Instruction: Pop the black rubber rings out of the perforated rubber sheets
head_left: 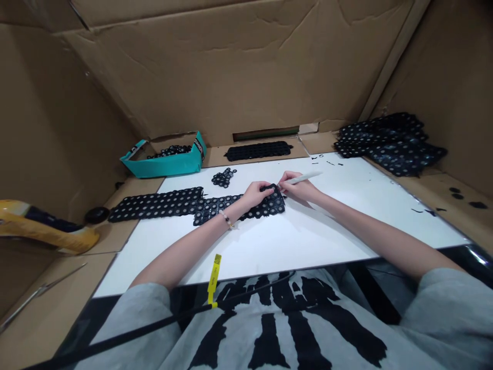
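Note:
My left hand (257, 194) grips the right end of a black sheet of round pieces with pale centres (215, 206), thumb and fingers closed at its upper edge. The forearm and wrist hide part of that sheet. In my right hand (298, 187) is a slim white pen-shaped tool (306, 177), its back end pointing up and right. The tool's tip meets the sheet's right edge, close to my left fingertips, and is too small to make out. A second black dotted sheet (162, 203) lies to the left, touching or overlapping the first.
Loose black round pieces (223, 178) lie on the white board (239, 252). A teal box (165, 167) holds more. Behind is another black strip (259, 150); stacked sheets (389, 141) sit at right. A yellow bottle (46, 226) and scissors-like metal tool (42, 290) lie left. Cardboard walls (231, 72) surround the board.

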Available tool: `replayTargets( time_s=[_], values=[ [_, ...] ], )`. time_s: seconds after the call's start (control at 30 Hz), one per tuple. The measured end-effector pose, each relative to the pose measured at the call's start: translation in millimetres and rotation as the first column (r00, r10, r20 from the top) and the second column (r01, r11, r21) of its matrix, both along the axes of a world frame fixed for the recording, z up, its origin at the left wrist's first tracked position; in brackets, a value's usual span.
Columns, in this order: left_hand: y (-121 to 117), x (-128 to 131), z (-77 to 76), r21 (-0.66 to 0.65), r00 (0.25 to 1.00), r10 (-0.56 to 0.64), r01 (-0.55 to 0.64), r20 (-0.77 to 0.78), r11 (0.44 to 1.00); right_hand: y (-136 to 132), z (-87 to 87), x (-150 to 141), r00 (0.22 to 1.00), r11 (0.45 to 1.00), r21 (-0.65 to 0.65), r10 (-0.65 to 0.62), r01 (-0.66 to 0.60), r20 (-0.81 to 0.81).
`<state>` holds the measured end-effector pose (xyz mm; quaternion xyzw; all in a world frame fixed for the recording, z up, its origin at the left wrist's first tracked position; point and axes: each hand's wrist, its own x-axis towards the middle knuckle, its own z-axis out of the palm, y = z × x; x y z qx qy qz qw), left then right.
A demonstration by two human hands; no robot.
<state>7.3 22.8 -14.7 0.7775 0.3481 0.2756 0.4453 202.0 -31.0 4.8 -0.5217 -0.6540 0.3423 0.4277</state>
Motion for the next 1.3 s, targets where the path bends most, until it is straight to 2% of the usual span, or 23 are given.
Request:
replayTargets(
  time_s=[0.2, 0.43, 0.63, 0.87, 0.97, 1.03, 1.13, 1.2, 1.3],
  values=[
    [1, -3, 0.3, -0.039, 0.999, -0.007, 0.008, 0.036, 0.999, -9, 0.5, -10, 0.995, 0.992, 0.116, -0.057, 0.048, 0.078],
    [1, -3, 3.7, -0.094, 0.997, -0.048, 0.053, 0.062, 0.994, -5, -4.3, -9, 0.993, 0.987, 0.144, -0.083, 0.071, 0.083],
    [1, -4, 7.8, -0.161, 0.995, -0.065, 0.077, 0.078, 0.984, -2, -3.2, -7, 0.984, 0.982, 0.178, -0.096, 0.068, 0.152],
    [-3, -8, 14.0, -0.144, 0.991, -0.124, 0.130, 0.051, 0.981, -3, -4.2, -10, 0.981, 0.979, 0.191, -0.099, 0.067, 0.167],
    [-1, -9, 17.0, -0.082, 0.989, -0.147, 0.146, 0.005, 0.986, -1, -5.8, -8, 0.987, 0.981, 0.189, -0.073, 0.046, 0.142],
    [3, -10, 17.3, 0.014, 0.993, -0.105, 0.106, -0.050, 0.994, 3, -6.1, -4, 0.991, 0.985, 0.164, -0.072, 0.053, 0.109],
    [10, -13, 15.0, 0.153, 0.983, 0.077, -0.051, -0.166, 0.987, 10, -4.6, 7, 0.993, 0.991, 0.114, -0.075, 0.064, 0.092],
    [13, -14, 12.9, 0.173, 0.961, 0.168, -0.130, -0.222, 0.976, 14, -3.4, 14, 0.996, 0.997, 0.063, -0.039, 0.034, 0.078],
    [13, -15, 12.1, 0.146, 0.959, 0.154, -0.121, -0.238, 0.982, 17, -3.1, 16, 0.997, 0.998, -0.053, 0.029, -0.034, -0.078]
  ],
)
